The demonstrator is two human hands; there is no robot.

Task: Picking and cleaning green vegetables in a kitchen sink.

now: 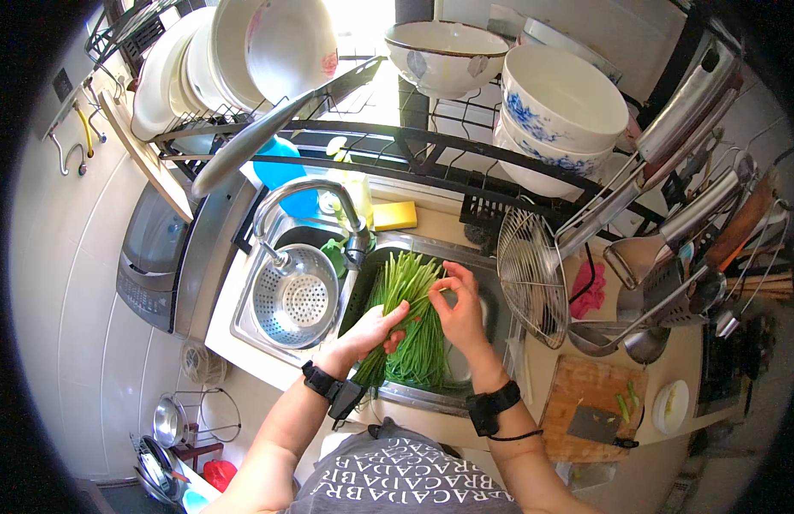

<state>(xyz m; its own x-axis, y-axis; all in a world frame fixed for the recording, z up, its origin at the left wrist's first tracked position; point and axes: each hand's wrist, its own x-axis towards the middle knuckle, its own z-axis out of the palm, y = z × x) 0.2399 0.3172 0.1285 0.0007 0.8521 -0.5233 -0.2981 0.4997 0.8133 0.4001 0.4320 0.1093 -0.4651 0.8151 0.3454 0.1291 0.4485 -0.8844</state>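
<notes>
My left hand [374, 331] is closed around a bundle of long green chives [406, 273], its thumb lying across the stalks. The bundle slants over the right sink basin [493, 340], cut ends pointing up and leafy tips down. At the right edge of the bundle, my right hand [458, 302] has its thumb and forefinger pinched together on a thin stalk, the other fingers raised. More chives [419, 360] lie beneath in the basin. A metal colander [294, 295] sits in the left basin under the faucet [307, 183].
A dish rack [429, 160] with bowls [557, 106] and plates [172, 83] spans above the sink. A round wire skimmer [532, 276] and ladles [593, 340] hang at right. On the counter are a wooden cutting board [557, 417] with a cleaver [591, 424], a small white bowl [670, 406] and a yellow sponge [395, 216].
</notes>
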